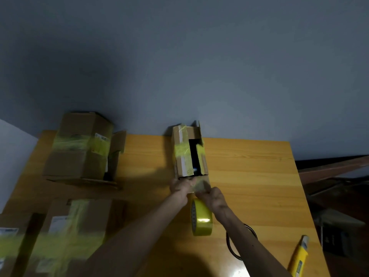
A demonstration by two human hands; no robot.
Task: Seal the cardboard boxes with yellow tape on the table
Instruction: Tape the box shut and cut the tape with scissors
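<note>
1. While the narrow box point(189, 152) sits mid-table point(249, 166), top gaping, the left hand point(180, 186) grips its near end and the right hand point(212, 196) pinches a tape strip point(200, 184) there.
2. Just nearer than the box: tape roll point(201, 218). Right: yellow knife point(299, 256). Left: taped boxes point(79, 146), labels unreadable.

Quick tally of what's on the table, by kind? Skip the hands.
Boxes: 4 (the far-left one is blurred and cut off)
Tape roll: 1
Dark ring: 1
Knife: 1
Total: 7
</note>
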